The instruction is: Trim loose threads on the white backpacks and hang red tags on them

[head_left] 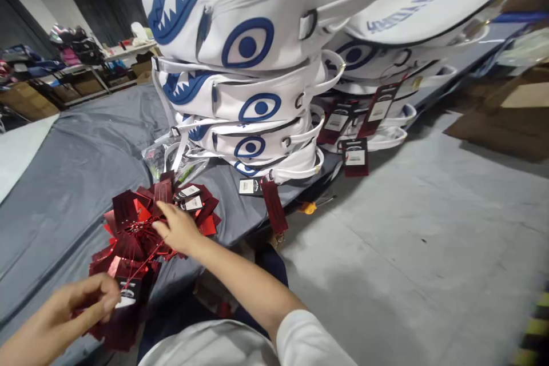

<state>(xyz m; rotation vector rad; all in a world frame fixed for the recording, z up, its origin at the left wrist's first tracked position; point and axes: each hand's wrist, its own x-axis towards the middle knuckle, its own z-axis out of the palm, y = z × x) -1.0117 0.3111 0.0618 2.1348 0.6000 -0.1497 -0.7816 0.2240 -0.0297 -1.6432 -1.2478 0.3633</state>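
A spread pile of dark red tags [128, 243] with thin red strings lies on the grey cloth-covered table. My left hand [92, 303], at the lower left, is closed in a pinch on the red strings, with a bunch of red and black tags hanging below it. Over the right part of the pile is my right hand [175, 229], its thumb and index finger apart, near the strings and the tags. Black tags with white labels [191, 203] lie just beyond it. What its other fingers touch is hidden.
Stacked white bags [257, 97] with blue eyes and teeth stand beyond the pile. More white bags [386, 63] with hanging tags are at the right. A clear plastic bag [184, 166] lies beside the stack. The table edge and grey floor [386, 240] are to the right.
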